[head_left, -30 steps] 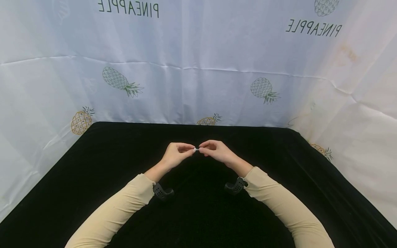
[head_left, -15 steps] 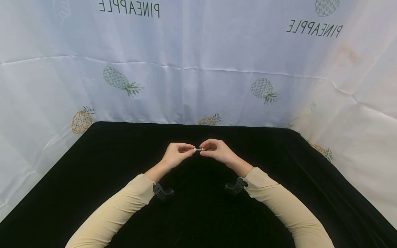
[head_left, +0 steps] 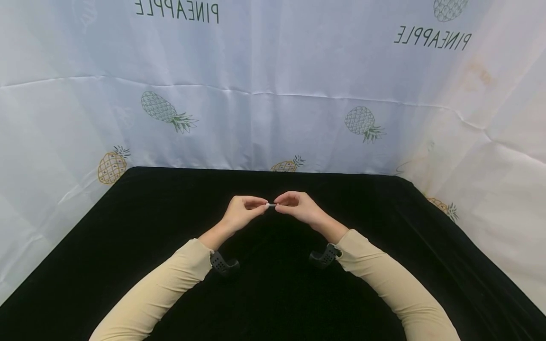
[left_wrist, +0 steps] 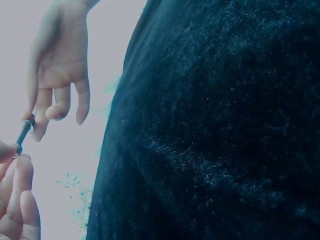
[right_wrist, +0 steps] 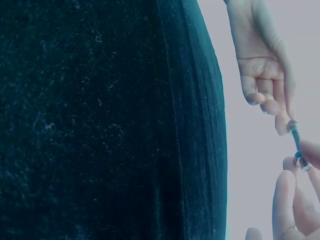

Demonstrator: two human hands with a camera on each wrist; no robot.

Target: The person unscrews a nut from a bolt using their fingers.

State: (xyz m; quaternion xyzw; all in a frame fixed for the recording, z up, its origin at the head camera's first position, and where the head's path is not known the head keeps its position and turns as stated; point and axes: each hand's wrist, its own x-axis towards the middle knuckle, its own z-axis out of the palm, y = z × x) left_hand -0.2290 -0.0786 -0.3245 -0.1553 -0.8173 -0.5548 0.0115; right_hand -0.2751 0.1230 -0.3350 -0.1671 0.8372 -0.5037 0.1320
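Note:
Between the two hands a small metal bolt [head_left: 272, 205] lies roughly level in the head view, raised over the black cloth. My left hand [head_left: 242, 214] pinches its head end between thumb and fingertips. At the other end, my right hand [head_left: 302, 208] has thumb and fingertips around a small nut [right_wrist: 298, 155] on the shank. The right wrist view shows the bolt's threaded shank [right_wrist: 295, 134], with its tip sticking out past the nut. In the left wrist view the shank [left_wrist: 23, 134] bridges the gap between both sets of fingertips.
Black cloth [head_left: 273, 284] covers the table under both arms. A white curtain [head_left: 256, 128] printed with pineapples hangs behind and along the sides. Each wrist carries a dark strapped camera mount [head_left: 224, 265].
The right thumb and fingertips loosened, showing the nut half a second ago, and have now drawn closer around it again. The left hand has kept its pinch on the bolt, nearly still.

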